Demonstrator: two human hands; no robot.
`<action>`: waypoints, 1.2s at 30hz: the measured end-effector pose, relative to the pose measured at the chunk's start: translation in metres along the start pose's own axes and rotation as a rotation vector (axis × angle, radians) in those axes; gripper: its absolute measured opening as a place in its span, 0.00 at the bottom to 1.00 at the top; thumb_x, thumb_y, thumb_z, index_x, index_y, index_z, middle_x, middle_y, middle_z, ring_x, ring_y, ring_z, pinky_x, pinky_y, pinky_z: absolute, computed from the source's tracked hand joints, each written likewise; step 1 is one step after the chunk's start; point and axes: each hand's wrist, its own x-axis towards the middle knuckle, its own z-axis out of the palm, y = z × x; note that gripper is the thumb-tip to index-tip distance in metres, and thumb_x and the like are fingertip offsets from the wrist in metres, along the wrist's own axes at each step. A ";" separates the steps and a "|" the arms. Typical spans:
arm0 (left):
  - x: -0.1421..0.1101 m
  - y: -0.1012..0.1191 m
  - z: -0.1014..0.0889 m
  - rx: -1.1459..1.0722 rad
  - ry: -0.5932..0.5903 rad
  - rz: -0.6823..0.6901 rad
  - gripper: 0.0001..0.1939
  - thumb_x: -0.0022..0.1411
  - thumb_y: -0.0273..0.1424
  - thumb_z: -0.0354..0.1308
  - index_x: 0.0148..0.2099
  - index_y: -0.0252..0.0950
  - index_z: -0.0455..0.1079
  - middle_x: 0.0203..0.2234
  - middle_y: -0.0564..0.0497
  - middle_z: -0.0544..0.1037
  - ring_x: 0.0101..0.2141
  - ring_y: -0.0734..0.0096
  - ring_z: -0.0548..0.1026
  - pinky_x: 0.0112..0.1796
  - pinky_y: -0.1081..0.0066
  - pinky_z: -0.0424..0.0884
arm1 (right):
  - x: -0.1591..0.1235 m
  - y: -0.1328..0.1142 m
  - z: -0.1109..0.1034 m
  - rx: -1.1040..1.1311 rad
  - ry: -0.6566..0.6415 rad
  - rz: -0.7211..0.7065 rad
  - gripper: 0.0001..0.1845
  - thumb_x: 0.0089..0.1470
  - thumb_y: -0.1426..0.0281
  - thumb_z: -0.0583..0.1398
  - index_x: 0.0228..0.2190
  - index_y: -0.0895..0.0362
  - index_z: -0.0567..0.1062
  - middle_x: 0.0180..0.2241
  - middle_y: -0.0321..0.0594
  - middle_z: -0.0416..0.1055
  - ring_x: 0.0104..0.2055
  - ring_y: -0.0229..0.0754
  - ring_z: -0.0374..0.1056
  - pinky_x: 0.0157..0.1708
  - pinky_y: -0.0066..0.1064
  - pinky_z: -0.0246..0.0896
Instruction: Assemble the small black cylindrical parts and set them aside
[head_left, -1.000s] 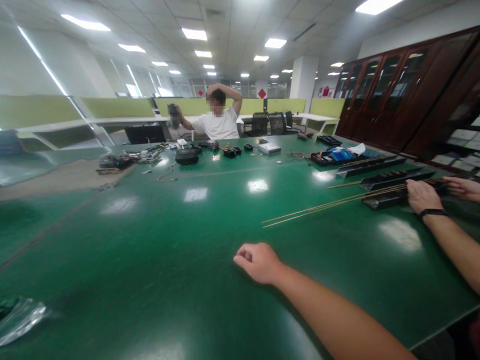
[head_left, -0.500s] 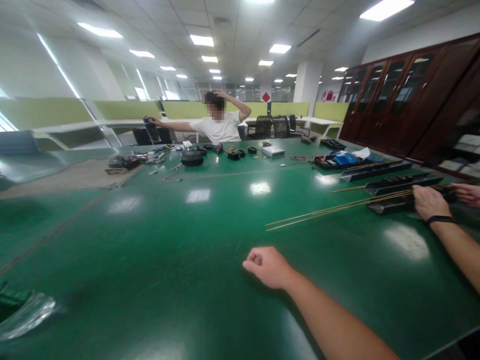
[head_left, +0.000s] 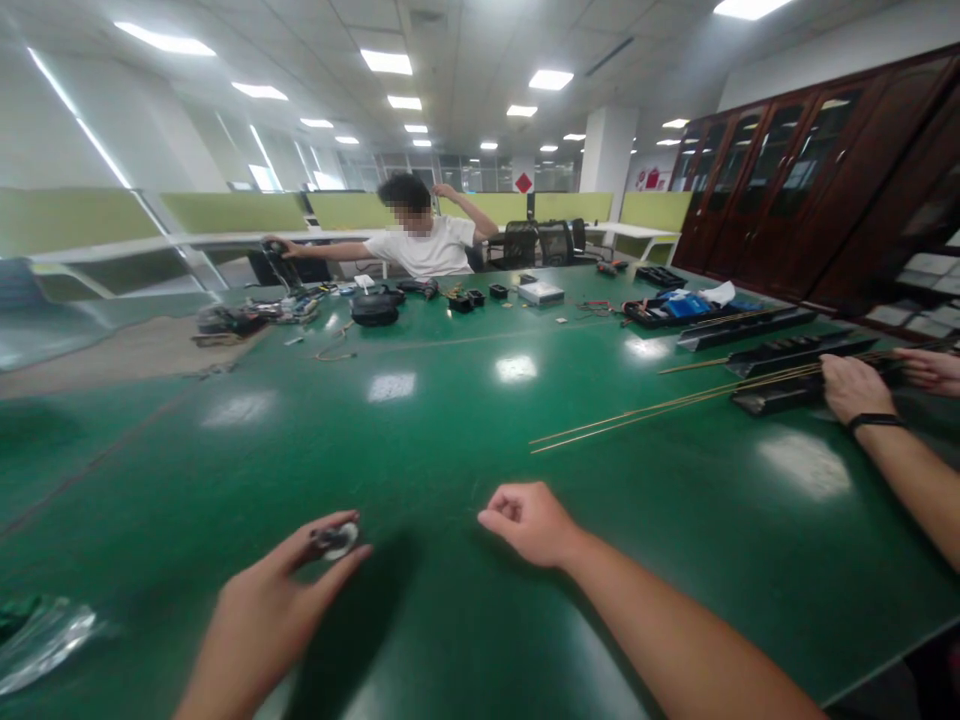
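Observation:
My left hand (head_left: 274, 590) is raised over the near part of the green table (head_left: 420, 430). Between its thumb and fingers it grips a small round piece (head_left: 339, 541), dark with a pale, shiny rim; its exact kind is too blurred to tell. To the right, my right hand (head_left: 529, 525) rests on the tabletop with fingers curled into a loose fist, and nothing shows in it. Beyond that hand lie long thin brass-coloured rods (head_left: 637, 411), their near ends free on the table.
A co-worker's hand (head_left: 859, 388) with a black wristband touches the rods by black channels (head_left: 776, 395). Clear plastic (head_left: 49, 645) lies at lower left. A black case (head_left: 375, 307), a white box (head_left: 540, 292) and a tray (head_left: 660, 312) stand farther back, near a seated person (head_left: 427, 248).
My left hand has come into view from below, holding the small round piece. My right hand stays curled in place. The view has shifted slightly.

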 end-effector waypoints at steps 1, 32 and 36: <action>0.008 0.007 0.014 -0.047 -0.072 0.050 0.23 0.48 0.51 0.64 0.44 0.47 0.76 0.36 0.56 0.82 0.38 0.59 0.79 0.44 0.62 0.75 | 0.000 0.001 0.000 0.001 0.004 -0.006 0.15 0.56 0.59 0.61 0.29 0.58 0.77 0.21 0.32 0.69 0.22 0.33 0.59 0.24 0.24 0.51; 0.033 0.017 0.104 -0.289 -0.281 0.380 0.17 0.58 0.33 0.63 0.51 0.46 0.74 0.41 0.51 0.76 0.43 0.63 0.74 0.45 0.64 0.69 | 0.003 0.006 0.003 0.131 0.030 0.036 0.10 0.53 0.65 0.63 0.35 0.59 0.76 0.19 0.30 0.66 0.20 0.33 0.61 0.21 0.24 0.53; 0.030 0.016 0.104 -0.309 -0.241 0.336 0.21 0.54 0.31 0.66 0.51 0.44 0.73 0.43 0.51 0.78 0.42 0.63 0.75 0.45 0.64 0.70 | 0.003 0.005 0.004 0.206 0.002 0.063 0.18 0.52 0.68 0.63 0.45 0.58 0.71 0.22 0.29 0.67 0.20 0.32 0.61 0.21 0.23 0.54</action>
